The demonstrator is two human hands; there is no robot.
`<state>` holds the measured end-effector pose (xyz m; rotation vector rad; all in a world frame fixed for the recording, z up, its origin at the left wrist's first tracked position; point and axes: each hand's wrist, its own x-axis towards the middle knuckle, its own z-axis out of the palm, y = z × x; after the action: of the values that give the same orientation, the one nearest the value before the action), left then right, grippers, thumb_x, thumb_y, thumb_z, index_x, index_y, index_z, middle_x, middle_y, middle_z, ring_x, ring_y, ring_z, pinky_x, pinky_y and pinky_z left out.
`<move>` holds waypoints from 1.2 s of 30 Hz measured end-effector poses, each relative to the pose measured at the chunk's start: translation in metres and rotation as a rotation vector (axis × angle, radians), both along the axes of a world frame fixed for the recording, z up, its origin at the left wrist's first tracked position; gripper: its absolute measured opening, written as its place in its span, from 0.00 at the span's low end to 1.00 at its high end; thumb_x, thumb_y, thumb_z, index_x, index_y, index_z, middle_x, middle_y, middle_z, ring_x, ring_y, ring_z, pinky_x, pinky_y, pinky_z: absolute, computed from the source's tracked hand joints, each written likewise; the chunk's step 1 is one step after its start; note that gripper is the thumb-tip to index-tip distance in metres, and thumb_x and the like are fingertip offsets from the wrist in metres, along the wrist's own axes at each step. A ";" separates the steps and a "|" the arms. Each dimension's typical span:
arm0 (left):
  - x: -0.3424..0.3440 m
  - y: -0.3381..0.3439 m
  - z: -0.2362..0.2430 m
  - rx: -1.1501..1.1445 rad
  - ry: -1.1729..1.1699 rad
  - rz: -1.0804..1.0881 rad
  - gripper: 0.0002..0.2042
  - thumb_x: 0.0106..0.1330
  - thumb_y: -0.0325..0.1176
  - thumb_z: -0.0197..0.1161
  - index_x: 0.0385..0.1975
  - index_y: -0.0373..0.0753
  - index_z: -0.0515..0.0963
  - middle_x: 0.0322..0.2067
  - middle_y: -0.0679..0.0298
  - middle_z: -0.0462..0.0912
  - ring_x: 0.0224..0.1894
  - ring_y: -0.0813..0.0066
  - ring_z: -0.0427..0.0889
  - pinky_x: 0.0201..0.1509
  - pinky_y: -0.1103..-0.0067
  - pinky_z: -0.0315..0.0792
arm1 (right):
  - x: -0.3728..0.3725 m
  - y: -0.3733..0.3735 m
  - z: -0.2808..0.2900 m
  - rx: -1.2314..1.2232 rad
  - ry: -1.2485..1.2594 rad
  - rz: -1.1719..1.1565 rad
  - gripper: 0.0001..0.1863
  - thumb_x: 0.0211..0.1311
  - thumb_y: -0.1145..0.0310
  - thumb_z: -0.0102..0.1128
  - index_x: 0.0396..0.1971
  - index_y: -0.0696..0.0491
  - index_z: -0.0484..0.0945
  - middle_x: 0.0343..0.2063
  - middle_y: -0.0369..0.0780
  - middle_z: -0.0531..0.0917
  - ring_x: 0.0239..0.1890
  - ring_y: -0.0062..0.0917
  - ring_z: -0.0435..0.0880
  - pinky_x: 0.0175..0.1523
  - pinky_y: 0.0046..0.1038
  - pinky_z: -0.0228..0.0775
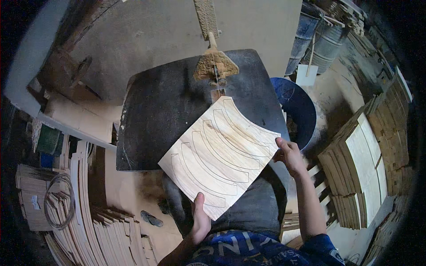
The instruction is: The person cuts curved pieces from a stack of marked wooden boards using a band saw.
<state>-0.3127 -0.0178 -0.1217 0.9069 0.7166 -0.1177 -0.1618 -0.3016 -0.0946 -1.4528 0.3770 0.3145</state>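
A pale plywood sheet [213,157] marked with several curved outlines lies tilted across the near part of a black band saw table [155,111]. Its far right edge is a concave curve. My left hand [201,219] grips the near edge, thumb on top and fingers hidden beneath. At the right corner, my right hand [289,155] holds the sheet with its thumb on the upper face. The sheet's far corner is close to the table insert [217,93], below the dust-covered blade guide [216,66]. Whether it touches the blade is too small to tell.
A blue tub [301,111] stands right of the table, with metal drums [326,44] behind. Stacked wood pieces [350,168] rise on the right. More cut boards [111,235] and a coiled cable [60,201] are on the left. A sandal [151,219] lies on the floor.
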 end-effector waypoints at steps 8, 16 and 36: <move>0.001 -0.004 0.010 -0.004 -0.027 0.056 0.33 0.73 0.47 0.48 0.71 0.34 0.50 0.67 0.49 0.61 0.67 0.55 0.64 0.70 0.65 0.60 | 0.003 -0.004 -0.010 -0.032 0.005 -0.004 0.24 0.71 0.53 0.55 0.42 0.63 0.82 0.26 0.34 0.80 0.26 0.19 0.72 0.34 0.24 0.65; 0.005 -0.001 0.012 0.018 0.015 0.092 0.34 0.70 0.47 0.52 0.70 0.34 0.51 0.66 0.49 0.62 0.66 0.54 0.65 0.69 0.63 0.60 | 0.001 0.001 -0.009 -0.032 0.005 -0.065 0.25 0.71 0.51 0.55 0.37 0.62 0.82 0.25 0.34 0.78 0.27 0.18 0.71 0.34 0.24 0.63; 0.022 -0.003 0.041 0.002 0.055 0.132 0.40 0.64 0.52 0.58 0.70 0.36 0.54 0.67 0.50 0.61 0.66 0.53 0.64 0.69 0.62 0.61 | 0.003 0.005 -0.007 0.131 0.014 -0.027 0.29 0.69 0.52 0.58 0.59 0.60 0.74 0.36 0.37 0.82 0.30 0.19 0.76 0.39 0.24 0.70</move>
<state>-0.2904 -0.0209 -0.0805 0.8581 0.8255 -0.0254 -0.1590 -0.2968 -0.1012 -1.3167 0.3798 0.3217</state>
